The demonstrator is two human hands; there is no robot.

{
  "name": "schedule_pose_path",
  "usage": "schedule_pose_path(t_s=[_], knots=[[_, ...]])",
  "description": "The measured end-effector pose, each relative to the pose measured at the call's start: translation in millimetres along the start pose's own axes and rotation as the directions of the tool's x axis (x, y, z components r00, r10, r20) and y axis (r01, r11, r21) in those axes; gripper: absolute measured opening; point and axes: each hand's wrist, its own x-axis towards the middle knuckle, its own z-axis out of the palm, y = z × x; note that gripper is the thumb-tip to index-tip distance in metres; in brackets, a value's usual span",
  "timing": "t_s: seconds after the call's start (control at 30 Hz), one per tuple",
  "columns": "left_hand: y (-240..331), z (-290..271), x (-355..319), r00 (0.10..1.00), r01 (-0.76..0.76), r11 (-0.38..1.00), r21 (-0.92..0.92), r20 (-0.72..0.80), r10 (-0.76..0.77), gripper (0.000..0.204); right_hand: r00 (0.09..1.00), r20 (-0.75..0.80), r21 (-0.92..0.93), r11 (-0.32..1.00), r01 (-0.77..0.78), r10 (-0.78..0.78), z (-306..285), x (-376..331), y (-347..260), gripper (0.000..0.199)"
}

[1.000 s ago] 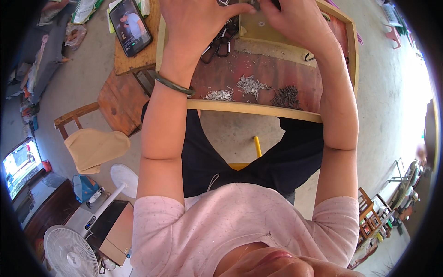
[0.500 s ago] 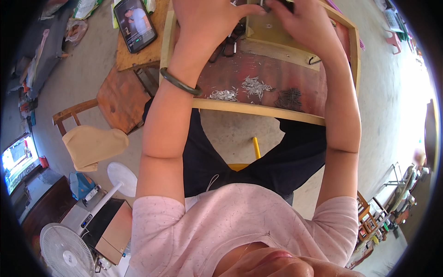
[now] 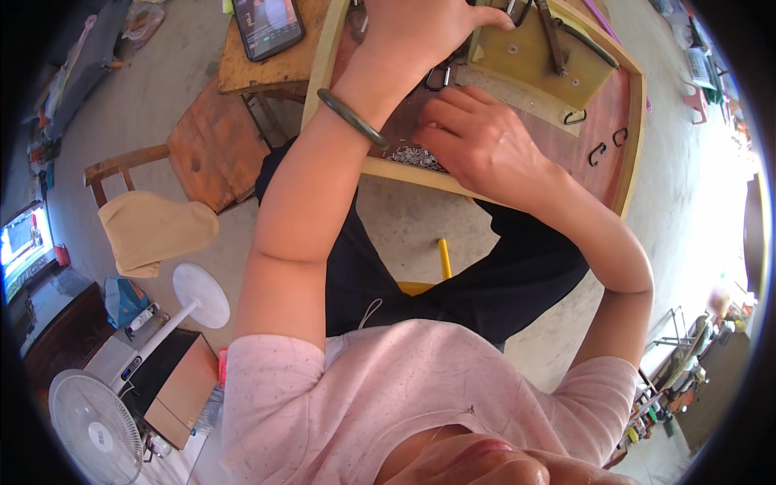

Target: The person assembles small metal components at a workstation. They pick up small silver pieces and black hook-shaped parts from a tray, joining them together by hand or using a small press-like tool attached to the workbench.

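My left hand [image 3: 428, 31] reaches to the top edge, a dark bangle on its wrist. Its thumb stretches toward a black carabiner [image 3: 524, 13] with a silvery pin-like part, which it appears to grip; the other fingers are cut off by the edge. My right hand [image 3: 485, 145] is low over the tray, fingers curled and pressed together beside a pile of small silvery metal pins [image 3: 415, 157]. Whatever sits in its fingertips is too small to make out. Another black carabiner [image 3: 439, 78] lies between my hands.
The wood-rimmed tray [image 3: 634, 145] holds a yellowish block with a metal lever [image 3: 554, 44]. More black carabiners [image 3: 596, 154] lie at its right. On the left, a phone [image 3: 271, 28] rests on a wooden table [image 3: 246, 77]; a wooden chair [image 3: 206, 162] and white fan [image 3: 97, 436] stand beyond.
My right hand has come down from the far block to the pins near the tray's front rim, its elbow swinging outward. My left hand stays far out. The view has shifted slightly.
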Motion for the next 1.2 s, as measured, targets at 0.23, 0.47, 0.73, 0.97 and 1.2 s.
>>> schedule_pose_path(t_s=[0.23,0.47,0.73,0.97,1.2], knots=[[-1.6,-1.3,0.2,1.000,-0.003,1.000,-0.019,0.022,0.004,0.058,0.995,0.080,-0.146,0.986,0.078,-0.067,8.8,26.8,-7.0,0.011],[-0.4,-0.6,-0.1,1.000,-0.009,1.000,-0.029,-0.016,0.008,0.058,0.959,0.166,-0.174,0.951,0.256,-0.228,5.7,39.3,-2.2,0.016],[0.4,-4.1,0.9,0.998,0.038,0.999,0.021,0.047,-0.039,0.062,0.967,-0.020,0.226,0.944,-0.242,0.253,-56.2,7.1,23.5,0.009],[0.5,-6.6,1.0,0.996,0.055,0.998,0.042,0.073,-0.058,0.064,0.776,-0.372,0.192,0.860,-0.472,0.509,-74.5,4.7,56.7,0.009],[3.1,-10.4,2.1,0.995,0.053,0.998,0.037,0.087,-0.056,0.063,0.804,-0.585,-0.166,0.954,-0.248,0.107,-59.5,14.5,86.3,0.015]])
